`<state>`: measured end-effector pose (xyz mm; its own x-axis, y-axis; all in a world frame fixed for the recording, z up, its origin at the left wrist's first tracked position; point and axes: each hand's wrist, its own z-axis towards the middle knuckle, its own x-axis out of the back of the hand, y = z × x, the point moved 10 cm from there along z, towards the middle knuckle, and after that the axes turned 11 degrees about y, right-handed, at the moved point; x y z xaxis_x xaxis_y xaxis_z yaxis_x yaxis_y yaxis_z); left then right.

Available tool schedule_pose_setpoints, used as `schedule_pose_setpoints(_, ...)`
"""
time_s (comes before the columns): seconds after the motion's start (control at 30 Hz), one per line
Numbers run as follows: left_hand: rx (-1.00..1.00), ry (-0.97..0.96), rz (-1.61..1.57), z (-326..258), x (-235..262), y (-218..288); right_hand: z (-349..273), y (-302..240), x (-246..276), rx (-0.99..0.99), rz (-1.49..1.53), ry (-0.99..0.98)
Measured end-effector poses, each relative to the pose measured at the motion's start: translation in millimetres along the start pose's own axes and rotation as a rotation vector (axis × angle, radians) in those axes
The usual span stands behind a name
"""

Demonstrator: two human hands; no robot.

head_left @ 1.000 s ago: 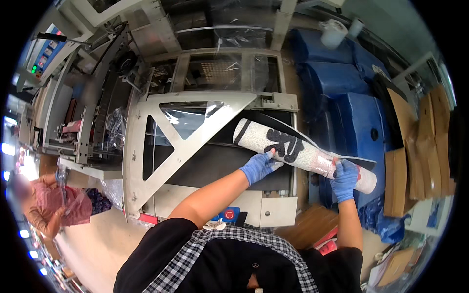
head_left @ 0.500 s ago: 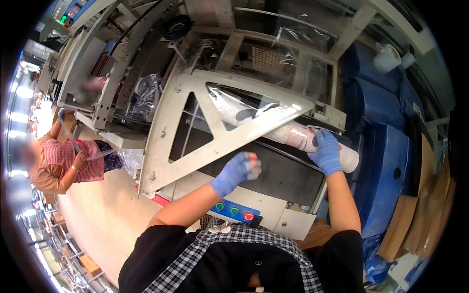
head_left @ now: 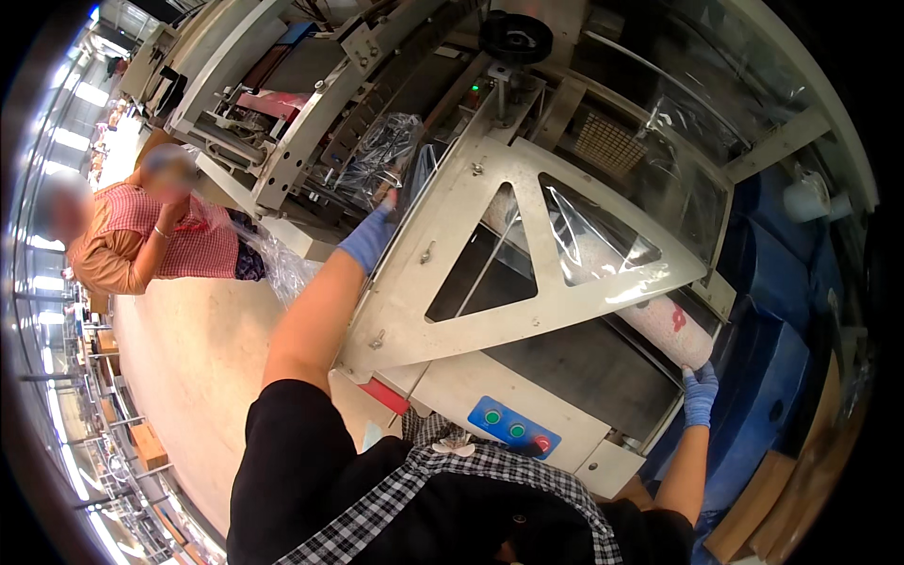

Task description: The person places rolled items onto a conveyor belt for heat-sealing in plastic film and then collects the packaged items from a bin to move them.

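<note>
Packaging machine (head_left: pixel 527 282): rigid metal frame. White roll (head_left: pixel 659 315) lies inside under clear film, likely light, slippery; support its end. Right hand (head_left: pixel 699 394) fingers cup that end. Left hand (head_left: pixel 369 237) grip: cannot tell.

Blue control label (head_left: pixel 513 428) on machine front
</note>
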<state>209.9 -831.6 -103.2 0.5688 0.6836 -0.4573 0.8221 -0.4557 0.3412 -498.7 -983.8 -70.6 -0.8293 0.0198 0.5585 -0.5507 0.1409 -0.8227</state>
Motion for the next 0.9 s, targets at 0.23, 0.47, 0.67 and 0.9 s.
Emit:
schedule_pose_setpoints(0.23, -0.115, 0.047, -0.207, 29, 49, 11, -1, -49, -59, 0.08, 0.087, -0.075)
schedule_pose_setpoints(0.47, -0.233, 0.252, -0.272, 27, 93, 13, 6, -69, -115, 0.116, 0.136, -0.067)
schedule_pose_setpoints(0.67, -0.334, 0.538, -0.265, 18, 107, 29, 4, -97, -171, 0.153, 0.165, -0.156)
schedule_pose_setpoints(0.9, -0.165, 0.082, -0.394, 9, 28, 34, 2, -116, -241, 0.918, -0.669, -0.021)
